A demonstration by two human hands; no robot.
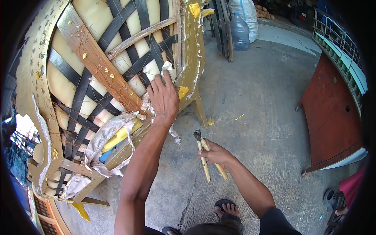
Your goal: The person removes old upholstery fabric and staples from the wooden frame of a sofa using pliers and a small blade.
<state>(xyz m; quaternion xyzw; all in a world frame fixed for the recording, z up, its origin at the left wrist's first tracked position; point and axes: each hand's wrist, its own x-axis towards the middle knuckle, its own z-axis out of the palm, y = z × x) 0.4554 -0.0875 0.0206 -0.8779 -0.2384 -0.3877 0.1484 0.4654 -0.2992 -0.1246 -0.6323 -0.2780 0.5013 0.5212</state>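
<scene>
The back of a gold-framed chair (199, 58) stands at the left, its upholstery stripped open to show black webbing straps (84, 88) over cream foam. My left hand (162, 98) reaches to the lower right of that frame, its fingers bent over a white cloth scrap (169, 69); the fingertips are partly hidden. Over the floor, away from the chair, my right hand (218, 153) grips a pair of pincers (204, 161) by the pale yellow handles, dark jaws pointing up. Torn white cloth (102, 137) hangs beside yellow foam (121, 138) below my left forearm.
A wooden bar (98, 58) with loose threads and yellow bits crosses the chair. A large blue water bottle (240, 33) stands at the back. On the right is a reddish-brown cabinet panel (329, 113); part of another person (352, 186) shows lower right.
</scene>
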